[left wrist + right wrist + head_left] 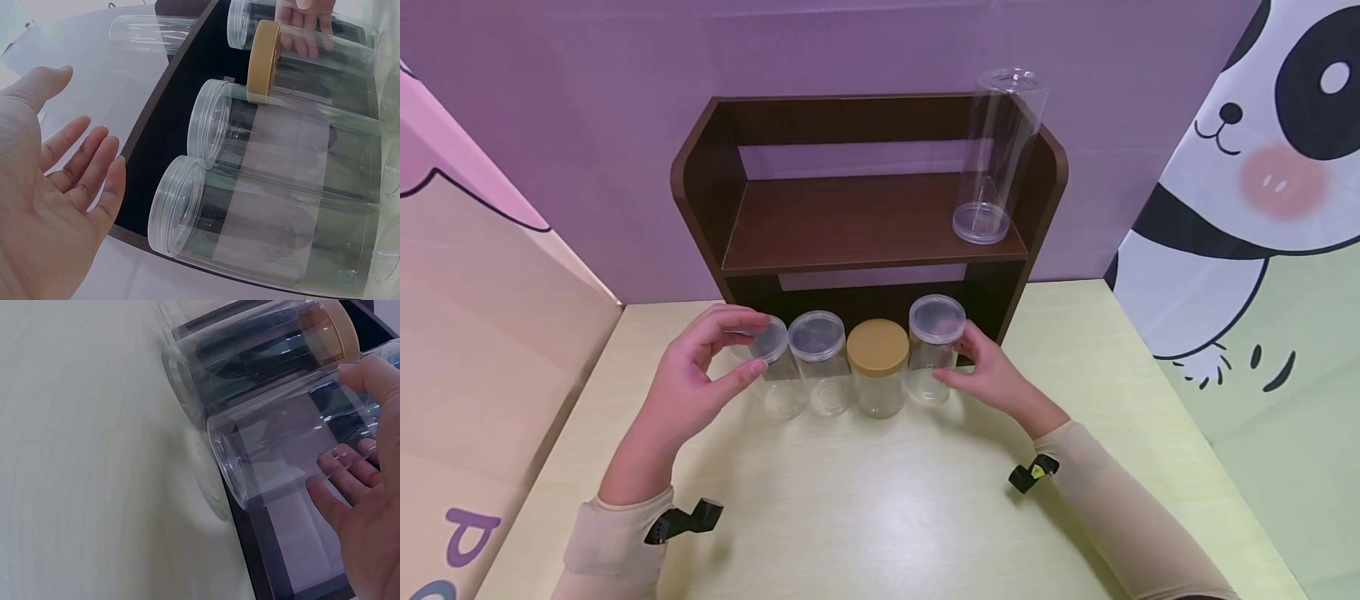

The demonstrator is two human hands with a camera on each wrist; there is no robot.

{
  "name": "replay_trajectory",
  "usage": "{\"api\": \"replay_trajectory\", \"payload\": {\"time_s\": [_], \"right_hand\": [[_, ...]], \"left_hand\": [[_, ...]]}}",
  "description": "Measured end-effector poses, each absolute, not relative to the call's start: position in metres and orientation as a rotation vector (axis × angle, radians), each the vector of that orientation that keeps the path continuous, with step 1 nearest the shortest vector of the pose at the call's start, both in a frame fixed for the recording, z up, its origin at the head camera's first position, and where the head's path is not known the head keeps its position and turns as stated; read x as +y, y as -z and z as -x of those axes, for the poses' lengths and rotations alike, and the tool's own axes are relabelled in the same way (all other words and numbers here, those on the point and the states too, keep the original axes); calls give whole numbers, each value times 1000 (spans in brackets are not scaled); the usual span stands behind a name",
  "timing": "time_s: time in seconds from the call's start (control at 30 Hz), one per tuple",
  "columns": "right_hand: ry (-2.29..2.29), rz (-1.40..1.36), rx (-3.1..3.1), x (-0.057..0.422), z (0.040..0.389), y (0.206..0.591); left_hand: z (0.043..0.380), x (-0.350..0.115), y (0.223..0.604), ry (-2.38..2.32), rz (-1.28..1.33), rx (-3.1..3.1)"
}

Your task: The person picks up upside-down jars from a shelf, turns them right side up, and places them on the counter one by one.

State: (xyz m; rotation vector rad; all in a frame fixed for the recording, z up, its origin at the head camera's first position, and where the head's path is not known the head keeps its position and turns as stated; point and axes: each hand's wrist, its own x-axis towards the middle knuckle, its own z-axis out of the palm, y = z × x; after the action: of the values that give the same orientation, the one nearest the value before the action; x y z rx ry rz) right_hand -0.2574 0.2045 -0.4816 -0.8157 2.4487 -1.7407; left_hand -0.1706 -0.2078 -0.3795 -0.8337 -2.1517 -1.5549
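Observation:
Several clear jars stand side by side in a row on the table. A clear-lidded jar (782, 387) is at the left end, beside another clear-lidded jar (830, 392). Then comes a jar with a tan lid (877, 348), and a clear-lidded jar (936, 321) ends the row on the right. My left hand (688, 367) hovers by the leftmost jar's lid, its fingers relaxed and apart from the jar in the left wrist view. Around the rightmost jar, my right hand (992, 371) has its thumb in front and its fingers behind, holding it upright.
Behind the jars stands a dark brown two-tier shelf (850, 221). A tall clear cylinder (1000, 150) stands on the right of its upper board. The pale wooden table (865, 508) spreads in front, with printed cloth panels (1247, 275) around.

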Motion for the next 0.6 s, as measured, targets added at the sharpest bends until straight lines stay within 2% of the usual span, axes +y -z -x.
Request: {"api": "replay_trajectory", "payload": {"time_s": [0.6], "right_hand": [[1715, 807, 2430, 207, 259, 496]], "left_hand": [[170, -209, 380, 1564, 811, -2160]]}}
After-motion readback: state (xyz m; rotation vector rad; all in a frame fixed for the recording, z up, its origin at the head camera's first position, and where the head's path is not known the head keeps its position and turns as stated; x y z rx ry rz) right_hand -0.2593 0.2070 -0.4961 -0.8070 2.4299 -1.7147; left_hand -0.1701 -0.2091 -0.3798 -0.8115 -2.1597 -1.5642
